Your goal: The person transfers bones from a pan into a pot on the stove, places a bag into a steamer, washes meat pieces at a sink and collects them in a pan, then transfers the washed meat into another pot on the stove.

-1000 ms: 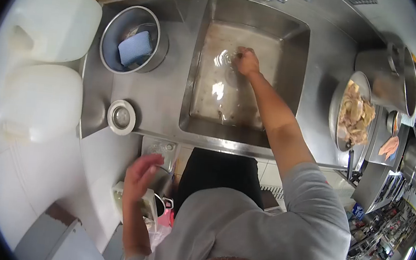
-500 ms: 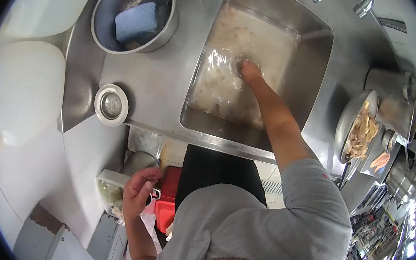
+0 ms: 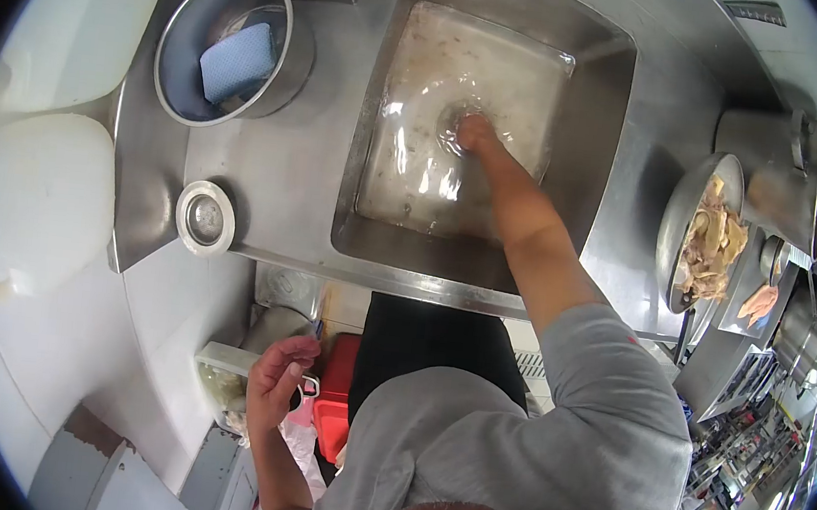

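Note:
My right hand reaches down into cloudy water in the steel sink, near the drain area. Its fingers are under the rippling water, so what they touch or hold is hidden. Away from the sink, below the counter's front edge, my left hand hangs in the air with loosely curled, parted fingers and nothing in it. On the counter left of the sink stands a round metal pot with a blue sponge cloth inside. A metal sink strainer lies near the counter's front left corner.
Right of the sink, a metal bowl holds pieces of food, beside a large steel pot. Two white plastic jugs stand at the far left. Below the counter are a red container and a pale bin.
My right hand has gone deeper into the water, its fingers now submerged. My left hand stays low, with little change. The camera view has shifted.

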The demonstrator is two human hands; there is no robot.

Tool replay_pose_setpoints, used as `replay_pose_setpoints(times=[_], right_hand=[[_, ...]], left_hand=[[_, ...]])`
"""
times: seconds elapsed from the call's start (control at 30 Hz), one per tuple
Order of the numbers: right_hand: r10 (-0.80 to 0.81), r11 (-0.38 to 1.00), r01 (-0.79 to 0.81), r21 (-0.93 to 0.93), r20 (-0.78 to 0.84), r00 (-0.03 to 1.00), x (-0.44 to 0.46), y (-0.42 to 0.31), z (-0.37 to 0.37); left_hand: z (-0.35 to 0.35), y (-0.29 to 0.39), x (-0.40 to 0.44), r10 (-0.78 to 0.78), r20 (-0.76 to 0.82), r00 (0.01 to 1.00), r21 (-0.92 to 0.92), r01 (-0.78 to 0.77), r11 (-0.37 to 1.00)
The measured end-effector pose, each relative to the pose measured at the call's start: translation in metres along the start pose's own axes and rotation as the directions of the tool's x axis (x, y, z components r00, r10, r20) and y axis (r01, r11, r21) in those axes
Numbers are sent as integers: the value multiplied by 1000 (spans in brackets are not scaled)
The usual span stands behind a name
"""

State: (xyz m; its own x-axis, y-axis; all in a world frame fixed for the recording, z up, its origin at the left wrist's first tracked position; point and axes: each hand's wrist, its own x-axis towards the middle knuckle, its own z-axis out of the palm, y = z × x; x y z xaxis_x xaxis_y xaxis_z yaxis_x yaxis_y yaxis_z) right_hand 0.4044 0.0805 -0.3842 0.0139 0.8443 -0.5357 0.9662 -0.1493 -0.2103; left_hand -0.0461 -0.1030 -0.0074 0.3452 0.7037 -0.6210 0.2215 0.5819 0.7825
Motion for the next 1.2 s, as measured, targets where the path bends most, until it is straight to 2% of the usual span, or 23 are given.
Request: replay_pose_setpoints(times=[0.07,0.17,0.27,0.37,0.47,0.57,0.6,0.63,0.67,0.7,0.8,0.9,0.97,1.0,1.07,1.13,1.17,1.2], right_hand=[[-31,999,31,-31,4,1000,-1,0,0],[36,999,-36,-17,52,998,4,-6,-10],[-90,976,125,-180,190,978,-9,-11,-36],[-93,995,94,-32,43,995,12,9,0],[-221,946,238,-220,98,970,14,14,-6],[-171,973,174,-151,34,985,3,12,-23],[-306,919,317,-236,85,948,3,13,-27],[-165,943,132,306,85,983,-4,14,-31],[-43,656,-90,749,157,987,-18,12,-37],[22,151,-277,949,277,961,-34,9,-45],[-9,66,-274,959,275,961,-79,-4,-88],[-15,43,-112,993,112,994,-143,-17,-124],[-28,24,-88,996,88,996,-185,-12,-137],[0,29,-101,994,101,995,-213,-14,-148],[41,-68,-11,998,14,999,-270,-10,-149],[125,-39,80,996,-75,989,-347,-6,-161],[194,-118,176,977,-151,969,-380,-2,-150],[295,-148,184,972,-134,946,-420,3,-137]], left_hand=[[0,-3,-4,-18,-13,1000,-2,18,1000],[-3,-6,-8,-43,-20,999,-17,42,999],[-2,-4,-9,-53,-9,999,-12,53,999],[-3,-3,-10,-51,-17,999,-3,51,999],[0,-1,-9,-46,-18,999,20,46,999],[2,0,-10,-48,-6,999,42,49,998],[2,1,-10,-53,7,999,48,52,997],[4,4,-8,-51,23,998,53,49,997],[5,6,-6,-44,38,998,57,42,998],[7,8,-4,-39,54,998,62,36,997],[19,34,10,8,127,992,139,-25,990],[40,75,29,78,244,967,162,-119,980],[56,99,39,108,348,931,163,-173,971],[61,110,43,126,411,903,184,-217,959],[74,129,56,141,511,848,246,-301,921],[89,143,70,132,589,797,281,-355,892],[96,146,77,120,617,777,290,-367,884],[106,148,82,88,664,743,305,-376,875]])
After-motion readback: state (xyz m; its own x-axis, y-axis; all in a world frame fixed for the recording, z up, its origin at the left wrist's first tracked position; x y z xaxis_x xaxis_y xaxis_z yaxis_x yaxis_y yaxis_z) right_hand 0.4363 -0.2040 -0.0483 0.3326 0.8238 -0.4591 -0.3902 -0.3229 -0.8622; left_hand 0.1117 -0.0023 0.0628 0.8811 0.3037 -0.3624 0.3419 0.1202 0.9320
